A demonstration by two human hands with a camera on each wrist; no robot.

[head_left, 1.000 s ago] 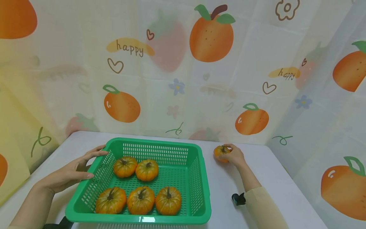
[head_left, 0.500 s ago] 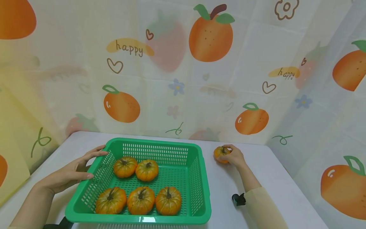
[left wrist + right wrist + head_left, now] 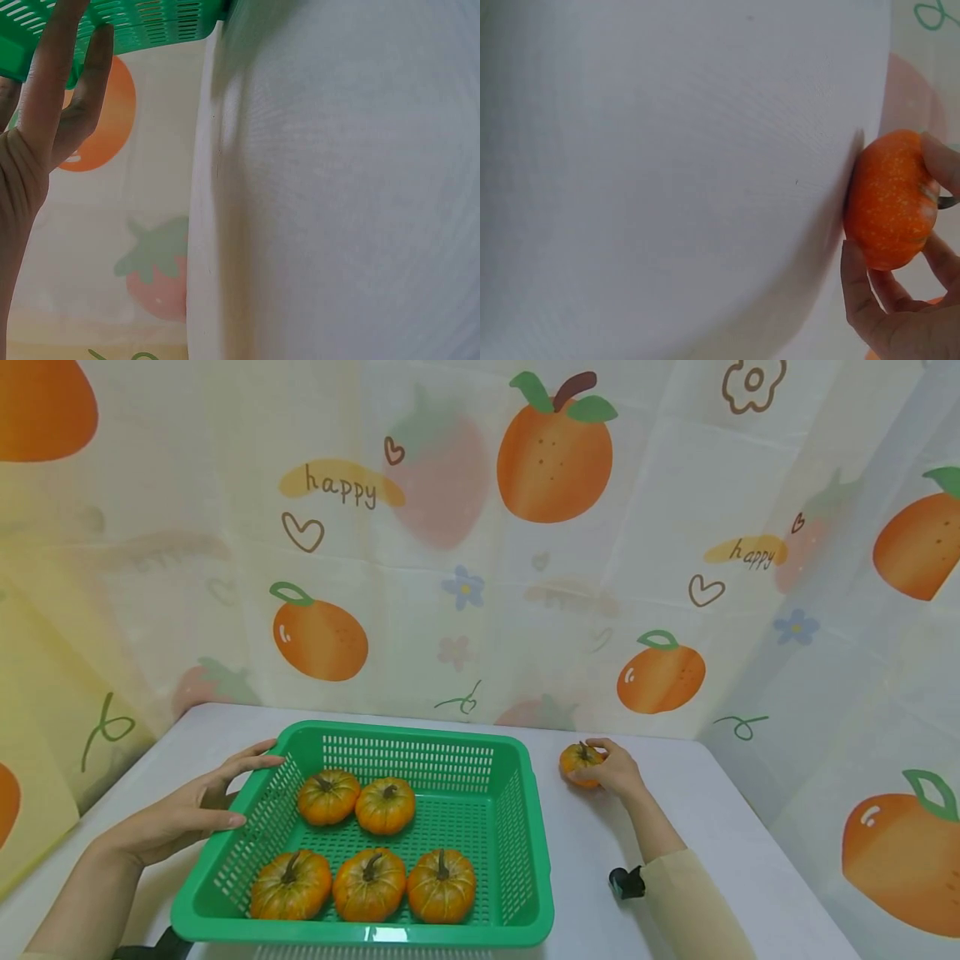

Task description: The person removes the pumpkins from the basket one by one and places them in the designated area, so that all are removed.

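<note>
My right hand [image 3: 617,770] holds a small orange pumpkin [image 3: 577,760] at the back right of the white table. In the right wrist view, the thumb and fingers lie around the sides of this pumpkin [image 3: 894,201], its stem pointing away from the tabletop. On the left, my left hand [image 3: 180,806] touches the side of a green plastic basket [image 3: 360,932], with its fingers spread and fairly straight. The left wrist view has these fingers reaching up to the slotted basket wall [image 3: 161,22]. Inside the basket, two pumpkins [image 3: 386,806] sit toward the back and three pumpkins [image 3: 369,885] line the front.
The white table [image 3: 600,922] runs back to a curtain [image 3: 480,635] printed with fruit. A black wrist device [image 3: 626,882] is strapped near the right sleeve [image 3: 693,906]. Bare basket floor [image 3: 453,818] shows at the back right of the basket.
</note>
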